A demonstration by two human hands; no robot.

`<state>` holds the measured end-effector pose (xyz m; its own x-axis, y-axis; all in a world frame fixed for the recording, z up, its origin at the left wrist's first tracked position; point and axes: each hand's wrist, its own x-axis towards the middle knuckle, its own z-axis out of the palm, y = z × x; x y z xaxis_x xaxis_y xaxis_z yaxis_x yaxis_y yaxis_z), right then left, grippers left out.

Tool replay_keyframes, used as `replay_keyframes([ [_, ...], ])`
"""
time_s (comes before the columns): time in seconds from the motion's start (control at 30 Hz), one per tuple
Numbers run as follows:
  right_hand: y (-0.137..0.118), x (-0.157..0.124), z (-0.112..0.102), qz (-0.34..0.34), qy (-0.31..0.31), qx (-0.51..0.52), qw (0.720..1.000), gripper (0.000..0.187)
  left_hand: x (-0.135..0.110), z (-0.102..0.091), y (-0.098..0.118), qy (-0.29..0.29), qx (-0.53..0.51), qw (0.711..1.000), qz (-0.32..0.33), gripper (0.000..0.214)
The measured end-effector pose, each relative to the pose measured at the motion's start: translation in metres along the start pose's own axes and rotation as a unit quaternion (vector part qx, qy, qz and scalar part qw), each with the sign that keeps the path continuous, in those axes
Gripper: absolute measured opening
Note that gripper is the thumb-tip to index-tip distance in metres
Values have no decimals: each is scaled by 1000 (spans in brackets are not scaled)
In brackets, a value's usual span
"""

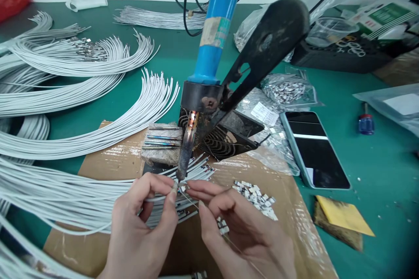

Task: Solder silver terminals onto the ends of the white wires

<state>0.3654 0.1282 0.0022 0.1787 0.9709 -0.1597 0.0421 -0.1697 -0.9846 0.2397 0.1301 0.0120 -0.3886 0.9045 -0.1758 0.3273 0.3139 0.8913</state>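
A soldering iron [212,30] with a blue handle hangs in a black stand [262,52], its tip pointing down between my hands. Just under the tip, my left hand [144,222] pinches the end of a white cable [176,186] between thumb and forefinger. My right hand [242,226] is closed around a thin solder wire [237,248], whose free end reaches toward the tip. Small white-and-metal connectors [223,226] show beside my right fingers; whether the hand holds them I cannot tell. The exact contact at the tip is too small to make out.
Bundles of white cables [81,139] spread across the left. Loose connectors [257,198] lie on the cardboard [294,222]. To the right are a phone [317,148], a yellow sponge [345,214] and a small screwdriver [365,123]. A fan [225,139] sits behind the iron.
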Motion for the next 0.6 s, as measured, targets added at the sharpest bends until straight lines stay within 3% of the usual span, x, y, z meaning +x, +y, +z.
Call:
replay_keyframes([
  [0.43, -5, 4, 6, 17, 1, 56, 998, 22, 11, -2, 7, -28, -45, 998, -29, 15],
  [0.6, 1, 8, 0, -13, -59, 66, 996, 21, 12, -3, 9, -27, -60, 998, -24, 13],
])
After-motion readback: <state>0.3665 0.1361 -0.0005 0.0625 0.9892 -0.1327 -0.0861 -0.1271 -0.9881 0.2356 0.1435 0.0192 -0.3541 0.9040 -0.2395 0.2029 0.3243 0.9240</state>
